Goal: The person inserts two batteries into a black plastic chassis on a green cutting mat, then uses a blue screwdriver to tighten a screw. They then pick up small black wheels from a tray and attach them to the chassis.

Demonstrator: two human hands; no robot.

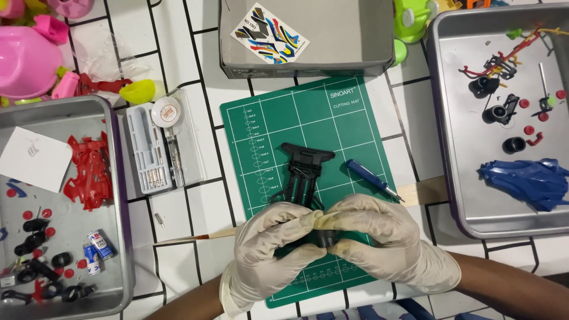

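Observation:
Both of my hands wear pale latex gloves and meet over the near part of a green cutting mat. My left hand and my right hand together grip a black plastic toy car chassis. Its far end sticks out beyond my fingers. A small black round part shows between my thumbs, pressed against the chassis's near end. A blue-handled screwdriver lies on the mat just right of the chassis.
A metal tray at right holds black wheels, red bits and a blue body shell. Left tray holds red frames, wheels, batteries. A clear bit-set case, a grey box, a wooden strip and pink toys lie around.

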